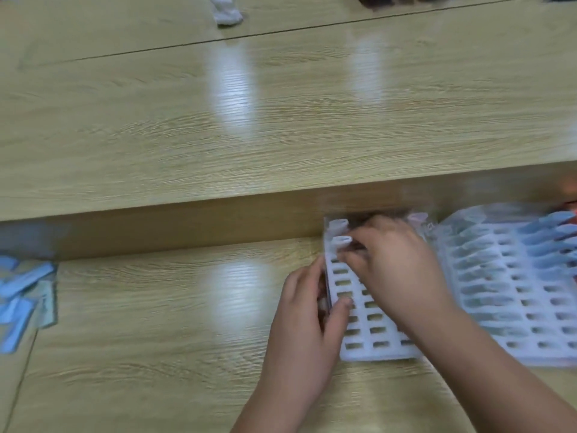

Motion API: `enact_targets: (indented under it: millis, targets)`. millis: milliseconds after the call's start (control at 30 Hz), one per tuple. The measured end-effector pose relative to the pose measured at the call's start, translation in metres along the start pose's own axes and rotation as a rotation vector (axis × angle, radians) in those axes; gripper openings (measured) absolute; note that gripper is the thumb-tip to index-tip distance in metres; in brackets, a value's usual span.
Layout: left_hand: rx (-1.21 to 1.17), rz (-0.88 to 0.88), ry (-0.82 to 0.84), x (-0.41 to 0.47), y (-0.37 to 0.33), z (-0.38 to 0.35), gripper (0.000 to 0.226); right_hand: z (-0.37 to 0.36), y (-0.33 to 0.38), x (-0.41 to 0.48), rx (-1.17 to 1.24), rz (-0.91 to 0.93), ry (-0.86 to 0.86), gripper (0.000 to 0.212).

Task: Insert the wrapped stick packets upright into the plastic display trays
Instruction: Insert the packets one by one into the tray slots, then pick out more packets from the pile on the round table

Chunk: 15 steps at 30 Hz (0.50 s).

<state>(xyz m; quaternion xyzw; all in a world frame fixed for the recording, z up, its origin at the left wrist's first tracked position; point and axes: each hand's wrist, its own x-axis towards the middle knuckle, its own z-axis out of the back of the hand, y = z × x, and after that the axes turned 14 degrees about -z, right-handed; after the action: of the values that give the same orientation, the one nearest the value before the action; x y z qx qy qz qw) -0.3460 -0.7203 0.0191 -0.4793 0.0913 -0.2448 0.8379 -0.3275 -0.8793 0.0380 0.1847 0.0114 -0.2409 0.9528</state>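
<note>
A white plastic tray (pixel 371 342) with rows of small slots lies on the wooden table right of centre. My left hand (pixel 307 320) grips its left edge, thumb on top. My right hand (pixel 396 264) is over the tray's far left corner, fingers closed on a pale wrapped packet (pixel 342 240) at a slot. Another packet (pixel 337 225) stands just behind it. A second tray (pixel 515 295), at the right, holds several blue packets standing upright in its far rows. The picture is blurred.
Loose blue packets (pixel 22 295) lie in a pile at the left edge. A raised wooden shelf (pixel 218 126) runs across behind the trays. A crumpled white wrapper (pixel 228 12) sits at the far back.
</note>
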Motion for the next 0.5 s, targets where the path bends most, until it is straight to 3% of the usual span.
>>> enact_targets:
  millis: [133, 233, 333, 500]
  targets:
    - [-0.014, 0.066, -0.110, -0.025, -0.008, 0.028, 0.048, 0.018, 0.002, -0.027, 0.050, -0.061, -0.019, 0.024]
    - [-0.010, 0.120, -0.255, -0.062, -0.012, 0.062, 0.035, 0.036, 0.020, -0.068, 0.183, -0.028, -0.063, 0.011]
    - [0.069, 0.154, -0.385, -0.112, -0.018, 0.099, 0.034, 0.037, 0.049, -0.122, 0.280, 0.128, -0.046, 0.010]
    - [0.144, 0.329, -0.549, -0.226, -0.040, 0.152, 0.030, 0.018, 0.097, -0.209, 0.299, 0.466, 0.181, 0.025]
